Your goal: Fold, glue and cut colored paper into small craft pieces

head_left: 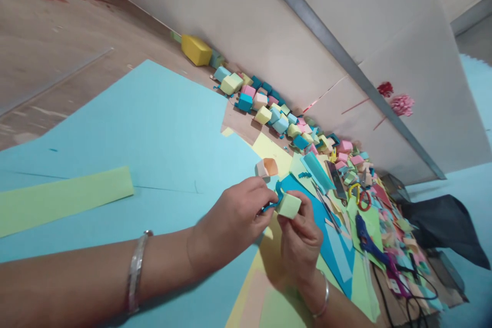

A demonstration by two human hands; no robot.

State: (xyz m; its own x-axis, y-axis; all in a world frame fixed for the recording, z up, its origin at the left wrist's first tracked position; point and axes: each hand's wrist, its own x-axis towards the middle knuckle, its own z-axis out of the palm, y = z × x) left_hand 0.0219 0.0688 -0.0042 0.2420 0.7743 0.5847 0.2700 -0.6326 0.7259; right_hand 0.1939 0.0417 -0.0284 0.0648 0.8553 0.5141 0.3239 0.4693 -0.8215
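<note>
A small pale green paper box is pinched between the thumb and fingers of my right hand. At its left side, my left hand is closed on a narrow, curled blue paper strip. The strip appears to touch the box, though my fingers hide part of it and I cannot tell whether it is attached. Just beyond both hands lies a peach paper box with an open side. Beneath my left arm spreads a large light blue sheet.
Many coloured paper boxes line the wall, with a bigger yellow one at the far end. To the right are scissors, a phone, a corded glue gun and paper scraps. A green paper strip lies left.
</note>
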